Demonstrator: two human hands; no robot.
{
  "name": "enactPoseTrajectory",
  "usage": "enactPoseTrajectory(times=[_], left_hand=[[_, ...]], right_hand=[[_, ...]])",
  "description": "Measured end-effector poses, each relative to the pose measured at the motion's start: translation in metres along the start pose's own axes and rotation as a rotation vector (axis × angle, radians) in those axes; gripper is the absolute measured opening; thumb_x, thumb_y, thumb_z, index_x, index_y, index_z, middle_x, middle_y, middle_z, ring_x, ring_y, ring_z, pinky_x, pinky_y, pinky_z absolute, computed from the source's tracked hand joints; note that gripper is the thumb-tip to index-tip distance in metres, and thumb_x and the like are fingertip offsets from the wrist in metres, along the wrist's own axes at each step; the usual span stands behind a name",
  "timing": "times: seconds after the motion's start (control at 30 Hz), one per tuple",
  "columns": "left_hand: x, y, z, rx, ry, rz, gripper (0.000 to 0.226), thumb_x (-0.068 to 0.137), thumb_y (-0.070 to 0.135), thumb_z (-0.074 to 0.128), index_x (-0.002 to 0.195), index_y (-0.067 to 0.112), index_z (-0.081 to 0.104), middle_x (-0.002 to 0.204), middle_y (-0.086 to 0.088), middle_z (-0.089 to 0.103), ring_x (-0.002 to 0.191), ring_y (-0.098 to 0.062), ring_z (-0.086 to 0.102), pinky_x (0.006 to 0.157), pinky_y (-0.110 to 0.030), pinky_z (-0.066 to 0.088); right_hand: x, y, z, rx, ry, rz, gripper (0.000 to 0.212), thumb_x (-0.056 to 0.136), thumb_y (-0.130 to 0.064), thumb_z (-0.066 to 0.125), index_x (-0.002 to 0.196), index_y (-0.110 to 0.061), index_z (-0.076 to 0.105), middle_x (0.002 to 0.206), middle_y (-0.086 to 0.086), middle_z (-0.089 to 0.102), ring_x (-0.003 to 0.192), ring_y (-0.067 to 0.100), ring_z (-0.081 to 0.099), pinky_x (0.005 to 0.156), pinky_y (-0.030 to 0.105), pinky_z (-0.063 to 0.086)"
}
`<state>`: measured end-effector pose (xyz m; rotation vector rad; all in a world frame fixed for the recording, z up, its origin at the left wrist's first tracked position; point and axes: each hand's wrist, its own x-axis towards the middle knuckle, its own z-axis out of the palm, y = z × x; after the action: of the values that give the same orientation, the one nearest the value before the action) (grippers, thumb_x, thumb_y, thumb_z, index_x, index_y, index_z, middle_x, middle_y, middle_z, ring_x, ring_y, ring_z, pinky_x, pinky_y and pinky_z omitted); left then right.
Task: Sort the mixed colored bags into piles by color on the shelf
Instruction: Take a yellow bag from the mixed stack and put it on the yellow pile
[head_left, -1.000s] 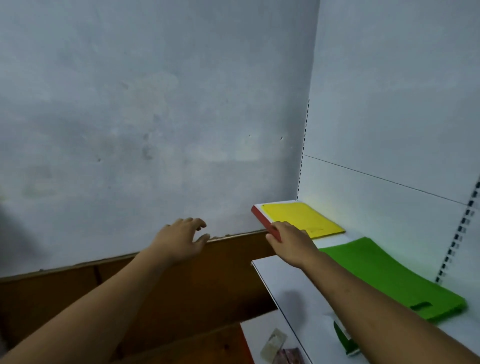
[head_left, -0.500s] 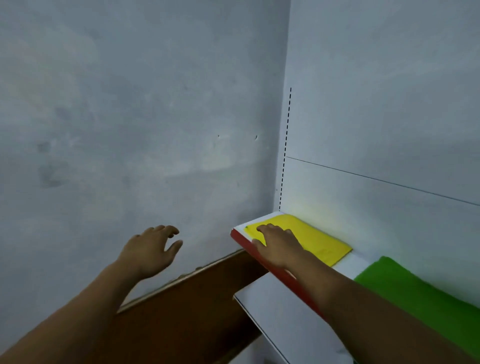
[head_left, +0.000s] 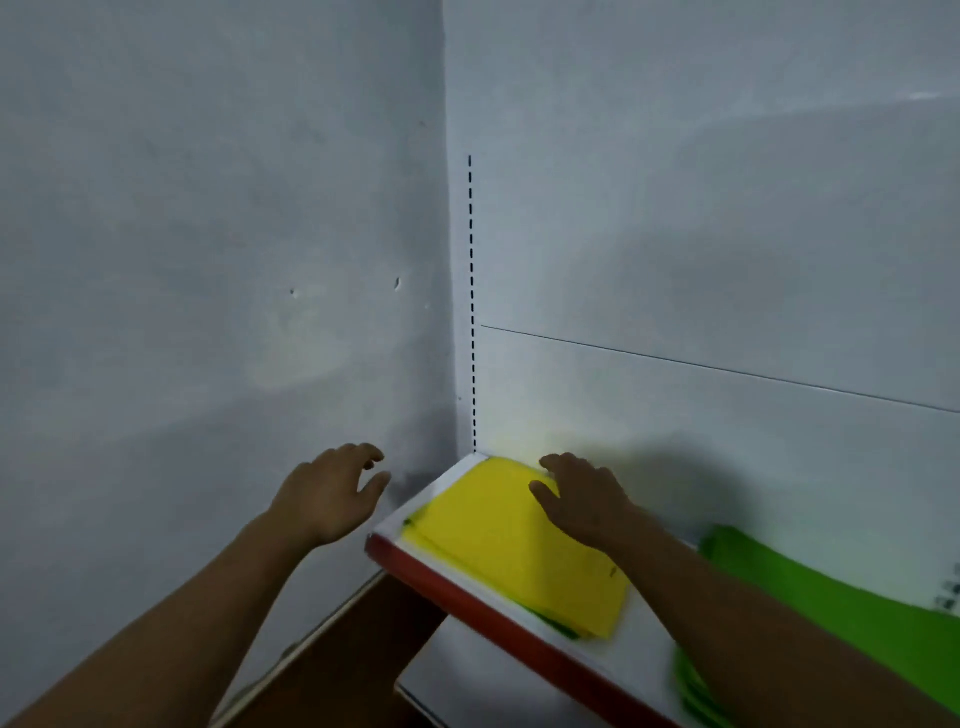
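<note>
A pile of flat yellow bags lies at the left end of the white shelf with a red front edge. Dark green edges peek out from under the yellow pile at its left and front corners. My right hand rests on the far part of the yellow pile, fingers spread and lightly bent, holding nothing. To the left of the shelf end, my left hand hovers in the air near the wall, fingers loosely curled and empty. A pile of green bags lies to the right, partly hidden by my right forearm.
A grey wall stands on the left and the white shelf back panel with a slotted upright rises behind. A brown wooden board runs below the shelf's left end. A lower white shelf shows beneath.
My right hand has moved from the shelf's red front edge onto the far part of the yellow pile. My left hand has come closer to the shelf end. The view has shifted towards the corner.
</note>
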<state>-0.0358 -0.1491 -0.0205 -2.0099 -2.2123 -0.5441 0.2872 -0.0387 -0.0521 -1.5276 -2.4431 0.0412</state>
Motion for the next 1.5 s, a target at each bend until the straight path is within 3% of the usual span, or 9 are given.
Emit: enactPoseTrajectory(times=[0.3, 0.5, 0.67, 0.83, 1.03, 1.2, 1.27, 1.37, 1.5], left_hand=[[0.094, 0.06, 0.076, -0.17, -0.118, 0.195, 0.046, 0.098, 0.049, 0.051, 0.138, 0.026, 0.052, 0.135, 0.005, 0.059, 0.116, -0.016, 0.058, 0.093, -0.031, 0.048], [0.101, 0.04, 0.14, -0.072, -0.304, 0.229, 0.056, 0.1, 0.048, 0.048, 0.149, 0.024, 0.039, 0.15, -0.003, 0.044, 0.137, -0.022, 0.041, 0.108, -0.035, 0.04], [0.108, 0.018, 0.165, -0.032, -0.354, 0.304, 0.059, 0.101, 0.05, 0.043, 0.152, 0.022, 0.034, 0.151, -0.005, 0.043, 0.135, -0.024, 0.043, 0.107, -0.034, 0.04], [0.119, 0.003, 0.176, -0.03, -0.394, 0.374, 0.055, 0.1, 0.051, 0.041, 0.146, 0.022, 0.038, 0.144, -0.005, 0.048, 0.132, -0.025, 0.043, 0.104, -0.036, 0.04], [0.113, -0.007, 0.186, -0.035, -0.322, 0.404, 0.047, 0.09, 0.064, 0.032, 0.113, 0.027, 0.05, 0.112, -0.005, 0.055, 0.097, -0.026, 0.059, 0.084, -0.038, 0.05], [0.099, 0.007, 0.183, -0.043, -0.326, 0.45, 0.047, 0.097, 0.06, 0.035, 0.126, 0.027, 0.051, 0.121, -0.008, 0.056, 0.107, -0.028, 0.058, 0.091, -0.039, 0.045], [0.096, 0.013, 0.18, -0.124, -0.354, 0.422, 0.046, 0.099, 0.056, 0.039, 0.135, 0.028, 0.049, 0.126, -0.009, 0.055, 0.112, -0.028, 0.056, 0.095, -0.037, 0.044], [0.097, 0.02, 0.179, -0.341, -0.397, 0.335, 0.046, 0.099, 0.053, 0.046, 0.14, 0.033, 0.046, 0.127, -0.007, 0.056, 0.11, -0.023, 0.057, 0.095, -0.035, 0.048], [0.099, 0.027, 0.175, -0.595, -0.399, 0.269, 0.041, 0.097, 0.041, 0.056, 0.137, 0.033, 0.052, 0.134, 0.004, 0.061, 0.113, -0.013, 0.06, 0.096, -0.033, 0.051]], right_hand=[[-0.015, 0.101, 0.002, 0.113, 0.049, 0.319, 0.055, 0.101, -0.051, 0.043, 0.146, -0.018, 0.045, 0.147, 0.005, 0.049, 0.134, 0.024, 0.047, 0.111, 0.039, 0.039], [-0.04, 0.103, 0.029, 0.218, 0.05, 0.5, 0.065, 0.09, -0.066, 0.04, 0.126, -0.017, 0.061, 0.119, 0.008, 0.061, 0.112, 0.024, 0.06, 0.087, 0.029, 0.043], [-0.047, 0.083, 0.057, 0.263, 0.01, 0.683, 0.071, 0.093, -0.067, 0.048, 0.136, -0.012, 0.054, 0.129, 0.011, 0.061, 0.116, 0.024, 0.059, 0.092, 0.03, 0.046], [-0.053, 0.061, 0.077, 0.292, 0.034, 0.832, 0.039, 0.097, -0.053, 0.054, 0.1, -0.014, 0.053, 0.1, 0.01, 0.061, 0.091, 0.024, 0.057, 0.07, 0.03, 0.037], [-0.067, 0.061, 0.091, 0.476, 0.17, 0.935, 0.038, 0.093, -0.041, 0.068, 0.097, -0.003, 0.068, 0.094, 0.016, 0.067, 0.088, 0.029, 0.064, 0.071, 0.034, 0.046], [-0.078, 0.05, 0.086, 0.718, 0.284, 0.964, 0.026, 0.094, -0.028, 0.07, 0.075, -0.01, 0.066, 0.077, 0.009, 0.067, 0.069, 0.022, 0.062, 0.065, 0.032, 0.046], [-0.082, 0.046, 0.081, 0.838, 0.319, 0.974, 0.014, 0.093, -0.024, 0.071, 0.086, -0.014, 0.065, 0.086, 0.01, 0.069, 0.076, 0.025, 0.066, 0.068, 0.036, 0.054], [-0.086, 0.056, 0.08, 0.979, 0.349, 0.996, 0.034, 0.087, -0.026, 0.077, 0.112, -0.007, 0.063, 0.103, 0.018, 0.07, 0.088, 0.037, 0.071, 0.08, 0.057, 0.059], [-0.087, 0.063, 0.079, 1.071, 0.367, 1.014, 0.044, 0.085, -0.013, 0.078, 0.125, -0.003, 0.06, 0.108, 0.021, 0.07, 0.088, 0.039, 0.072, 0.072, 0.049, 0.06]])
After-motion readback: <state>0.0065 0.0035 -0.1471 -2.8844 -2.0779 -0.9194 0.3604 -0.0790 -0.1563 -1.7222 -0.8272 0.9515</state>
